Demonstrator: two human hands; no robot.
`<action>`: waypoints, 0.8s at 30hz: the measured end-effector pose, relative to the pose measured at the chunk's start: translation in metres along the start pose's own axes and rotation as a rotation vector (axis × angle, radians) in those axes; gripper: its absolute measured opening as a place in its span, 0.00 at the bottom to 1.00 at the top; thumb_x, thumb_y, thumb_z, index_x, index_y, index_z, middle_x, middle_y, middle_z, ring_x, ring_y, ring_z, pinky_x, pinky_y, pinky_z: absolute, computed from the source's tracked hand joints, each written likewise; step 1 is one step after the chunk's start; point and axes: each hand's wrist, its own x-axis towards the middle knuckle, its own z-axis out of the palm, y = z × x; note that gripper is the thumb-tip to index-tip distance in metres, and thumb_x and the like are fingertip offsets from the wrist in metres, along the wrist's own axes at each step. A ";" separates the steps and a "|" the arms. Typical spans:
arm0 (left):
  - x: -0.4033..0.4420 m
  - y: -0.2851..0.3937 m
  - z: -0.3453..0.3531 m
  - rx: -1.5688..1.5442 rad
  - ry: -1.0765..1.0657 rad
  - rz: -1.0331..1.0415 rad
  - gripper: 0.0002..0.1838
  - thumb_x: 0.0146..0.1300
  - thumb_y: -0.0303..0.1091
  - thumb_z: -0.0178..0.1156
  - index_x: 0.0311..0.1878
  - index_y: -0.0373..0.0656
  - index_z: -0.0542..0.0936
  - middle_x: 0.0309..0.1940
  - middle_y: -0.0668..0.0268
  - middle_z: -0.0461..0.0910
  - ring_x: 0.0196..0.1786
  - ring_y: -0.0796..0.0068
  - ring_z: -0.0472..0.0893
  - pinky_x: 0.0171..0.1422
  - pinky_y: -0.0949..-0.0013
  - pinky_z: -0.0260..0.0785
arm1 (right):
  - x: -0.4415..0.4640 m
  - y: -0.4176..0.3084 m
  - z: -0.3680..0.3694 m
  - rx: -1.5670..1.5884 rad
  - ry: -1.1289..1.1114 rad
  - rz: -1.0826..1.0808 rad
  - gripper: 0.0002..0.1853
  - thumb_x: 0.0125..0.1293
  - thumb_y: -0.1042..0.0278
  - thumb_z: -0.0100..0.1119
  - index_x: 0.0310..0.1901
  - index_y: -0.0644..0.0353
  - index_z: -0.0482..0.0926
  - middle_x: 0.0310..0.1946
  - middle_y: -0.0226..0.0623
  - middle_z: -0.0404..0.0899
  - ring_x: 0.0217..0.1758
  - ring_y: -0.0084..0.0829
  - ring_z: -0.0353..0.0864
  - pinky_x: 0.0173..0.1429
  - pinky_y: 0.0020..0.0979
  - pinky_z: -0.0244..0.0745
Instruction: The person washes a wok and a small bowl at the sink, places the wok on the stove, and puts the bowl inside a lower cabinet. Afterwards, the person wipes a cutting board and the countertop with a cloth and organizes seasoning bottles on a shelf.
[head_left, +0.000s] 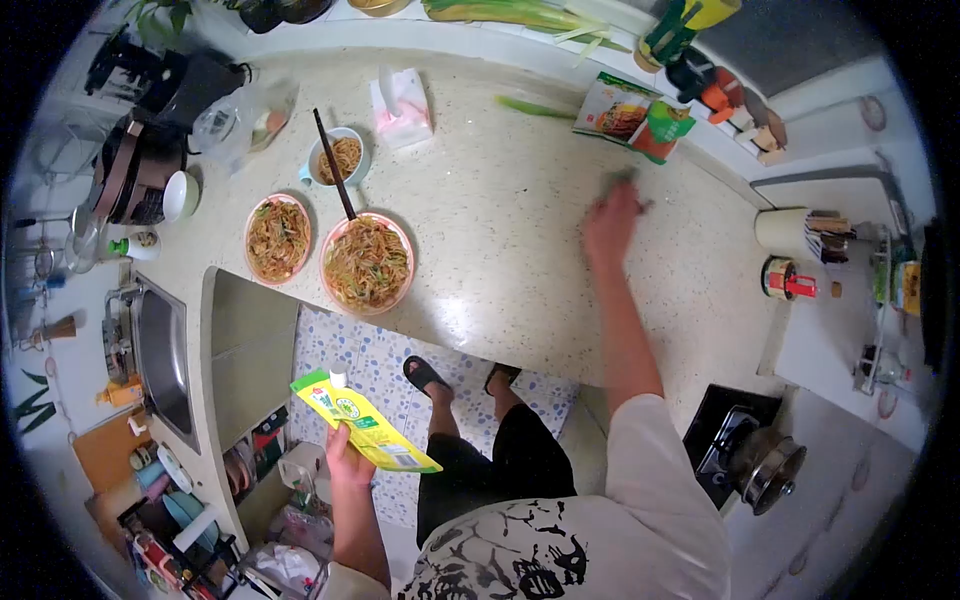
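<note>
My left hand (350, 458) grips the lower edge of a yellow and green pouch (372, 425) with a white screw cap (339, 374), held in front of the counter above the floor. My right hand (612, 225) is over the right part of the counter, smeared by motion. A dark blur shows at its fingertips, and I cannot make out whether it is a held thing. Nearest to it lie a printed food packet (612, 106) and a green and orange packet (663, 130). A piece of scallion (535, 106) lies beside them.
Fried noodles (368, 265) fill one plate, more noodles (278, 240) another, and a light blue cup (305, 174) also holds some. Chopsticks (334, 165) rest across cup and plate. Behind stands a tissue pack (403, 110). A sink (165, 350) is left; a pot (765, 465) sits on the stove right.
</note>
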 end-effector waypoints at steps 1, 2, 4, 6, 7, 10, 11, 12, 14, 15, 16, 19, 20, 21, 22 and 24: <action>-0.004 0.000 0.004 0.007 0.004 0.018 0.20 0.68 0.38 0.60 0.62 0.46 0.74 0.54 0.65 0.81 0.54 0.64 0.81 0.60 0.57 0.74 | -0.002 -0.035 0.005 0.023 -0.004 -0.106 0.31 0.65 0.66 0.56 0.68 0.70 0.65 0.72 0.58 0.61 0.75 0.54 0.60 0.78 0.51 0.54; -0.007 0.001 0.010 0.014 0.007 0.036 0.20 0.68 0.38 0.60 0.62 0.47 0.74 0.54 0.66 0.81 0.54 0.64 0.81 0.60 0.57 0.74 | -0.006 -0.067 0.010 0.047 -0.006 -0.212 0.31 0.66 0.65 0.56 0.68 0.69 0.65 0.72 0.57 0.61 0.76 0.53 0.59 0.78 0.52 0.53; -0.010 0.001 0.015 0.013 0.016 0.060 0.20 0.68 0.38 0.60 0.62 0.47 0.74 0.54 0.66 0.81 0.54 0.64 0.81 0.60 0.56 0.73 | -0.031 -0.111 0.011 0.154 -0.117 -0.362 0.30 0.66 0.65 0.56 0.69 0.68 0.65 0.72 0.54 0.61 0.75 0.53 0.60 0.78 0.51 0.54; -0.013 0.002 0.013 -0.001 0.029 0.070 0.20 0.68 0.38 0.60 0.62 0.48 0.74 0.54 0.66 0.81 0.54 0.64 0.80 0.60 0.56 0.73 | -0.063 -0.137 0.007 0.145 -0.223 -0.523 0.30 0.67 0.66 0.56 0.69 0.66 0.65 0.72 0.52 0.62 0.75 0.52 0.60 0.78 0.51 0.55; -0.013 0.003 0.015 -0.003 0.018 0.068 0.20 0.68 0.38 0.60 0.62 0.47 0.74 0.54 0.66 0.80 0.54 0.64 0.80 0.61 0.56 0.73 | -0.080 -0.139 -0.005 0.213 -0.273 -0.583 0.29 0.67 0.67 0.56 0.68 0.66 0.66 0.72 0.52 0.62 0.75 0.52 0.61 0.78 0.50 0.55; -0.013 0.008 0.023 -0.005 -0.004 0.061 0.20 0.70 0.38 0.58 0.63 0.47 0.73 0.55 0.66 0.80 0.55 0.64 0.80 0.62 0.56 0.73 | -0.125 -0.126 -0.057 0.332 -0.446 -0.698 0.27 0.65 0.69 0.56 0.66 0.64 0.70 0.71 0.51 0.64 0.75 0.51 0.62 0.77 0.49 0.57; -0.012 0.008 0.025 -0.002 0.000 0.057 0.20 0.70 0.38 0.58 0.64 0.47 0.73 0.55 0.66 0.80 0.56 0.64 0.80 0.62 0.56 0.72 | -0.140 -0.115 -0.072 0.346 -0.470 -0.682 0.26 0.64 0.72 0.56 0.65 0.63 0.72 0.70 0.51 0.65 0.74 0.50 0.63 0.77 0.49 0.57; -0.012 0.009 0.027 0.002 0.005 0.051 0.20 0.70 0.38 0.57 0.64 0.47 0.73 0.56 0.66 0.80 0.56 0.64 0.80 0.62 0.56 0.72 | -0.154 -0.101 -0.086 0.359 -0.495 -0.665 0.25 0.63 0.74 0.56 0.63 0.63 0.73 0.70 0.51 0.65 0.74 0.50 0.63 0.76 0.48 0.58; -0.008 0.009 0.030 -0.028 -0.026 0.042 0.20 0.71 0.37 0.56 0.64 0.47 0.72 0.57 0.65 0.79 0.57 0.63 0.79 0.63 0.55 0.72 | -0.184 -0.062 -0.090 0.308 -0.496 -0.629 0.22 0.64 0.72 0.55 0.61 0.59 0.77 0.69 0.47 0.68 0.73 0.50 0.65 0.75 0.48 0.61; -0.008 0.009 0.032 -0.043 -0.042 0.036 0.20 0.72 0.37 0.56 0.65 0.47 0.72 0.57 0.65 0.79 0.58 0.63 0.79 0.63 0.55 0.72 | -0.196 -0.041 -0.101 0.272 -0.480 -0.583 0.21 0.64 0.72 0.54 0.60 0.59 0.77 0.69 0.47 0.68 0.72 0.50 0.66 0.75 0.48 0.61; -0.007 0.009 0.035 -0.043 -0.072 0.042 0.20 0.72 0.36 0.56 0.65 0.46 0.72 0.57 0.64 0.80 0.58 0.62 0.80 0.64 0.54 0.72 | -0.205 -0.019 -0.111 0.236 -0.463 -0.539 0.20 0.64 0.73 0.54 0.59 0.60 0.77 0.69 0.47 0.68 0.71 0.50 0.66 0.75 0.47 0.61; -0.007 0.006 0.036 -0.059 -0.107 0.029 0.20 0.71 0.35 0.56 0.65 0.45 0.72 0.56 0.63 0.80 0.56 0.62 0.81 0.63 0.54 0.73 | -0.226 0.046 -0.131 0.214 -0.444 -0.078 0.22 0.64 0.72 0.54 0.61 0.61 0.74 0.70 0.48 0.67 0.72 0.51 0.66 0.75 0.47 0.61; -0.009 0.005 0.042 -0.083 -0.144 0.021 0.21 0.71 0.35 0.57 0.65 0.44 0.72 0.57 0.62 0.81 0.56 0.61 0.82 0.62 0.54 0.74 | -0.226 0.070 -0.142 -0.026 -0.340 -0.195 0.24 0.64 0.71 0.55 0.63 0.62 0.73 0.70 0.51 0.66 0.72 0.52 0.65 0.75 0.46 0.62; -0.009 0.004 0.047 -0.103 -0.163 0.013 0.20 0.70 0.34 0.58 0.64 0.42 0.72 0.57 0.60 0.80 0.57 0.61 0.81 0.63 0.54 0.73 | -0.225 0.089 -0.151 -0.034 -0.271 -0.140 0.25 0.64 0.71 0.56 0.64 0.63 0.73 0.69 0.53 0.66 0.72 0.53 0.65 0.75 0.47 0.62; -0.010 0.002 0.053 -0.123 -0.184 0.004 0.20 0.70 0.32 0.58 0.63 0.41 0.72 0.57 0.59 0.80 0.58 0.60 0.81 0.64 0.54 0.73 | -0.222 0.104 -0.161 -0.042 -0.201 -0.084 0.25 0.64 0.72 0.56 0.64 0.63 0.72 0.69 0.55 0.66 0.72 0.54 0.65 0.74 0.47 0.62; -0.011 -0.003 0.059 -0.144 -0.218 -0.021 0.20 0.69 0.31 0.59 0.63 0.40 0.73 0.57 0.57 0.80 0.58 0.58 0.81 0.65 0.54 0.73 | -0.219 0.124 -0.172 -0.047 -0.162 -0.025 0.27 0.64 0.72 0.58 0.65 0.64 0.71 0.68 0.58 0.66 0.72 0.55 0.64 0.74 0.48 0.62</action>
